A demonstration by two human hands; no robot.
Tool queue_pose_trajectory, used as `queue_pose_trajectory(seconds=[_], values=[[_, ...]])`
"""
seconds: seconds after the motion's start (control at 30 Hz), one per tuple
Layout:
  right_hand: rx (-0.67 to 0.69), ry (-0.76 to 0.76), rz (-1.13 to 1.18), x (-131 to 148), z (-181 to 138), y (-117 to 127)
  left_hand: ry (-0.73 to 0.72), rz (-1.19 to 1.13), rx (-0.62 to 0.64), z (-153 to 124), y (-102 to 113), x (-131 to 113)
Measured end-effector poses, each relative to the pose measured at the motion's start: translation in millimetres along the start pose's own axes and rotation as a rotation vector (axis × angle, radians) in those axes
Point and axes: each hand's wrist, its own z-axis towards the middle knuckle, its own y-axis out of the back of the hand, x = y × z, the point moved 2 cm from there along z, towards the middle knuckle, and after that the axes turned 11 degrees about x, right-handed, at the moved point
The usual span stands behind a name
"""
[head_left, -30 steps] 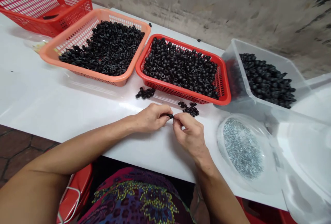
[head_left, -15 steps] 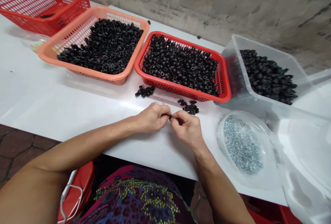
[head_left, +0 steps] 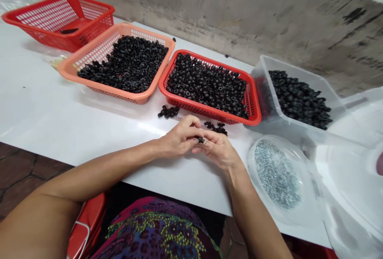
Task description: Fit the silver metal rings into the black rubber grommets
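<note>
Both hands meet over the white table, in front of the red basket. Between the fingertips is a small black part (head_left: 200, 139), partly covered by the fingers. My left hand (head_left: 181, 136) pinches it from the left, with thumb and forefinger closed. My right hand (head_left: 220, 149) closes on it from the right, fingers curled under. Just beyond my right hand lies a small pile of little black pieces (head_left: 217, 127). Another small pile of round black pieces (head_left: 168, 111) sits beyond my left hand.
A red basket (head_left: 254, 121) and an orange basket (head_left: 143, 97) hold black pieces. Farther left stands another red basket (head_left: 56, 43). At right are a clear bin (head_left: 269, 91) of black parts and a round clear container (head_left: 253, 163) of small silvery pieces. A wall (head_left: 191, 11) runs behind.
The view has tilted up slightly. My hands have drawn closer together and overlap more around the black part, with the right fingers now turned under it.
</note>
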Motion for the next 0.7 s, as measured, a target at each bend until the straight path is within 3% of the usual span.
queue_pose_trajectory(seconds=[0.17, 0.37, 0.57, 0.7], values=[[-0.012, 0.054, -0.01, -2.5, 1.4, -1.0, -0.055, 0.148, -0.099, -0.8, -3.8, 3.3], [-0.085, 0.065, -0.066, -0.8, -1.1, -0.7, -0.13, -0.042, -0.155, -1.5, -6.3, 2.7], [-0.201, 0.091, -0.099, 2.1, -7.6, 4.8, 0.009, -0.057, -0.3, -0.8, 3.9, 8.6], [-0.369, 0.137, -0.276, 19.9, -21.3, 2.7, 0.142, -0.043, -0.449, -0.8, 17.4, 19.1]])
